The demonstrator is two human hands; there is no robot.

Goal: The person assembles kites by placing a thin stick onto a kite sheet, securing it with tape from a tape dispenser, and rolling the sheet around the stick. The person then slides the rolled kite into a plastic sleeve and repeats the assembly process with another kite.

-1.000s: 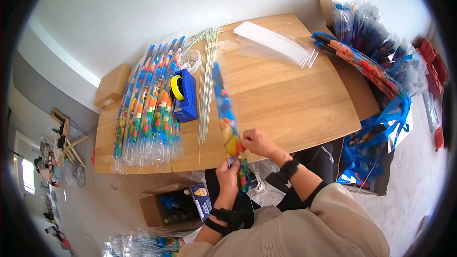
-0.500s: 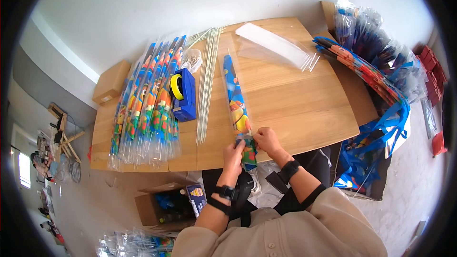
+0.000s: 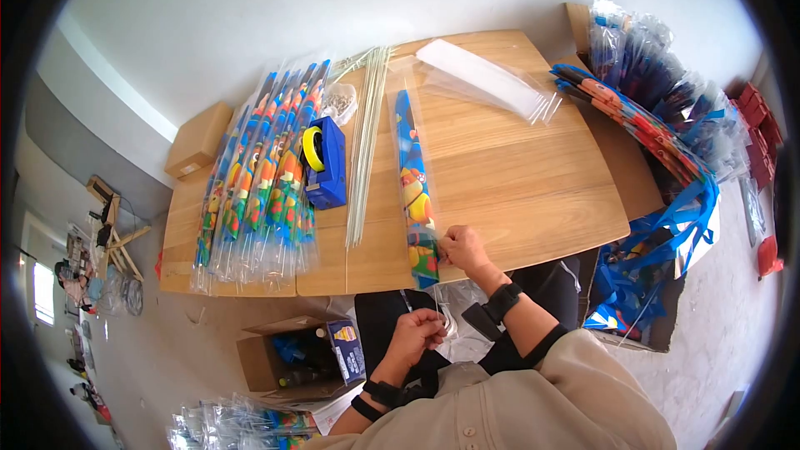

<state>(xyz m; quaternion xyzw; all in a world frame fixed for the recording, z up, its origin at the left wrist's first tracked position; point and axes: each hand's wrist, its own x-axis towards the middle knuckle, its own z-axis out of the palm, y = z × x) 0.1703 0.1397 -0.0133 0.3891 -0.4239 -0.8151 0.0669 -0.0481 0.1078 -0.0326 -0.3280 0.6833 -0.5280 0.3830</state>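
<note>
Steadying the rolled cartoon-print sheet (image 3: 415, 187), lying on the wooden table (image 3: 525, 175), needs light pressure: right hand (image 3: 464, 248) curls at its edge, pinch unclear; left hand (image 3: 414, 337), fingertips together, is below, apart.

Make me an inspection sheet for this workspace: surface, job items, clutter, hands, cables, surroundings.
Surface: wooden table, pale brown.
Job's things: sleeved printed roll near the front edge; wrapped rolls at left; thin rods between.
Clutter: blue tape dispenser, small tub, flat white stack.
Hands: right hand at the roll's right edge; left hand below the table edge, fingers curled, grip unclear.
Cables: nothing seen on the tabletop.
Surroundings: open carton below; plastic-bagged bundles at right.
</note>
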